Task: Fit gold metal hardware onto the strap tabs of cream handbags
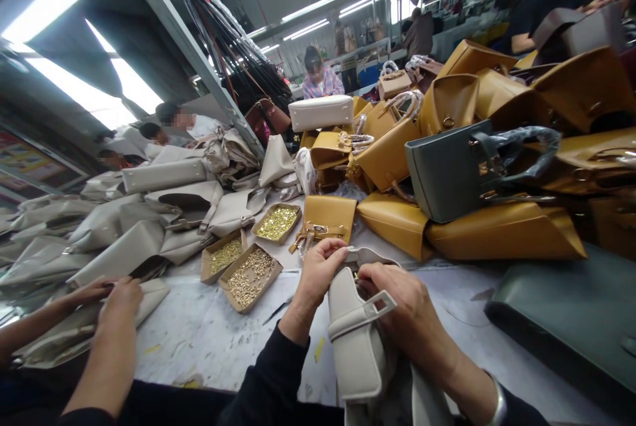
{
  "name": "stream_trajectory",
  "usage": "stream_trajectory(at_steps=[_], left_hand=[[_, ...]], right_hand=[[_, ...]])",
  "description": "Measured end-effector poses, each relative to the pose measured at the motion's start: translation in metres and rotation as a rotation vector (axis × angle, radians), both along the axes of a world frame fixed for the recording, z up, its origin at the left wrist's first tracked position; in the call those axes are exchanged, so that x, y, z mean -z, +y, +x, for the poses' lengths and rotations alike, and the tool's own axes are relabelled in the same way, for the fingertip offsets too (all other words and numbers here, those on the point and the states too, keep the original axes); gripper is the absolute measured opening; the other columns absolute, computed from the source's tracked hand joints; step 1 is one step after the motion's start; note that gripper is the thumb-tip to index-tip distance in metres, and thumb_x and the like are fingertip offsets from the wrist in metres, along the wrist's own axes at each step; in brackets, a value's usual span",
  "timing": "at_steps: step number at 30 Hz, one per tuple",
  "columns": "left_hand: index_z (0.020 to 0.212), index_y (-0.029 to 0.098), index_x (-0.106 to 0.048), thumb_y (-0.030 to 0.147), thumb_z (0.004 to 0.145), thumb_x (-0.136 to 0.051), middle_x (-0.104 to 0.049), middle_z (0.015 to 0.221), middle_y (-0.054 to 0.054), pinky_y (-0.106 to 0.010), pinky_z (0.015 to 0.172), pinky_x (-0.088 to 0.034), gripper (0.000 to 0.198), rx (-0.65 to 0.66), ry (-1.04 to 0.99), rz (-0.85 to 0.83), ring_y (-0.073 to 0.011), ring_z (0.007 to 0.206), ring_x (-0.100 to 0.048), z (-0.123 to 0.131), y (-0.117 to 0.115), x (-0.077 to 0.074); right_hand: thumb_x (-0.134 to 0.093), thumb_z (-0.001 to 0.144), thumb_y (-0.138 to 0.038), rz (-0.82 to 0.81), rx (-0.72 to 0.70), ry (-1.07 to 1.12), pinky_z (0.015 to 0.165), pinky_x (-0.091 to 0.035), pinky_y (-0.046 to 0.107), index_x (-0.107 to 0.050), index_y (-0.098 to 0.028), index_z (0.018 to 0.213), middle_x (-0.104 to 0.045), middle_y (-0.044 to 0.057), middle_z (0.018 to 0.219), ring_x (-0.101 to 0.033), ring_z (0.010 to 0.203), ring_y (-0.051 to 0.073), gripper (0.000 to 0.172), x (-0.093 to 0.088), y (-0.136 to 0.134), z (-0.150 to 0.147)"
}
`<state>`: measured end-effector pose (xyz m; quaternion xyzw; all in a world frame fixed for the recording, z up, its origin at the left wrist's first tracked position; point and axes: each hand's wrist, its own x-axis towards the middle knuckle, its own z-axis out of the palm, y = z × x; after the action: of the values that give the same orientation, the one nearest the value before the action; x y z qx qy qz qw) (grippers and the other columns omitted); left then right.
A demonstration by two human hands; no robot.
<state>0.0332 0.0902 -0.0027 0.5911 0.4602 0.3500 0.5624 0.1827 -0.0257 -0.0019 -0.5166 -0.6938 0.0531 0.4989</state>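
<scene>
A light grey handbag stands tilted at the table's front edge, its strap tab with a rectangular slot sticking out. My left hand pinches the end of a pale grey strap above the bag's top. My right hand has its fingers curled at the bag's upper edge, behind the tab; what its fingertips grip is hidden. Left of my hands are cardboard trays of small metal fittings: one of gold-coloured pieces, one of bright yellow pieces and a smaller one.
A mustard handbag lies just beyond my hands, before a heap of mustard bags. A dark green bag tops the heap. Grey bags pile up at left, where a co-worker's hands hold one. Another dark green bag is at right.
</scene>
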Motion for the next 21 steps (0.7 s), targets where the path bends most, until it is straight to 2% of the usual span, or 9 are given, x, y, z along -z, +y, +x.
stream_trajectory(at_steps=[3,6,9,13,16,18,21], left_hand=[[0.094,0.013,-0.07,0.047,0.07,-0.084,-0.07,0.086,-0.005,-0.022,0.068,-0.045,0.044,0.059,-0.01,-0.032,-0.0147,0.076,-0.06,-0.008,0.006,-0.002],[0.098,0.013,-0.068,0.049,0.071,-0.085,-0.069,0.091,-0.006,-0.024,0.072,-0.048,0.048,0.21,0.026,-0.1,-0.0166,0.08,-0.063,-0.018,0.015,-0.012],[0.104,0.014,-0.067,0.05,0.079,-0.079,-0.069,0.092,-0.005,-0.024,0.072,-0.048,0.046,0.365,0.143,-0.078,-0.0166,0.082,-0.063,-0.025,0.018,-0.029],[0.111,0.017,-0.07,0.043,0.09,-0.069,-0.07,0.103,-0.006,-0.026,0.08,-0.05,0.033,0.546,0.369,0.113,-0.0199,0.096,-0.064,-0.026,0.011,-0.049],[0.114,0.017,-0.071,0.038,0.09,-0.068,-0.07,0.113,-0.008,-0.028,0.087,-0.053,0.032,0.611,0.475,0.192,-0.0233,0.107,-0.064,-0.023,0.011,-0.057],[0.115,0.016,-0.07,0.036,0.09,-0.067,-0.071,0.111,-0.009,-0.029,0.087,-0.054,0.032,0.651,0.551,0.178,-0.0234,0.104,-0.066,-0.022,0.014,-0.066],[0.117,0.017,-0.071,0.032,0.09,-0.067,-0.072,0.11,-0.009,-0.034,0.09,-0.054,0.031,0.657,0.753,0.298,-0.0246,0.101,-0.067,-0.019,0.008,-0.098]], right_hand=[[-0.042,0.101,-0.01,0.007,-0.18,-0.15,0.07,-0.037,0.032,-0.056,-0.019,0.095,-0.063,0.002,0.08,-0.058,0.072,0.019,0.018,-0.006,-0.003,-0.015],[-0.045,0.096,-0.005,-0.081,-0.318,-0.356,0.061,-0.034,0.034,-0.054,-0.019,0.09,-0.064,0.001,0.077,-0.057,0.065,0.018,0.018,-0.001,-0.003,-0.028],[-0.051,0.094,-0.006,-0.167,-0.339,-0.442,0.059,-0.032,0.035,-0.053,-0.021,0.092,-0.065,0.0,0.08,-0.059,0.066,0.019,0.015,0.007,-0.001,-0.033],[-0.055,0.095,-0.009,-0.191,-0.353,-0.421,0.061,-0.034,0.034,-0.053,-0.021,0.094,-0.066,-0.001,0.085,-0.061,0.071,0.019,0.012,0.008,0.0,-0.034],[-0.054,0.099,-0.012,-0.139,-0.379,-0.396,0.065,-0.038,0.034,-0.054,-0.02,0.096,-0.066,0.0,0.087,-0.061,0.075,0.019,0.008,0.002,0.0,-0.036],[-0.053,0.101,-0.014,-0.093,-0.397,-0.41,0.064,-0.038,0.034,-0.054,-0.019,0.095,-0.066,0.0,0.085,-0.06,0.073,0.018,0.008,-0.001,0.0,-0.038],[-0.054,0.102,-0.019,-0.049,-0.436,-0.426,0.059,-0.036,0.033,-0.056,-0.02,0.092,-0.065,-0.001,0.08,-0.058,0.069,0.018,0.011,0.002,0.001,-0.041]])
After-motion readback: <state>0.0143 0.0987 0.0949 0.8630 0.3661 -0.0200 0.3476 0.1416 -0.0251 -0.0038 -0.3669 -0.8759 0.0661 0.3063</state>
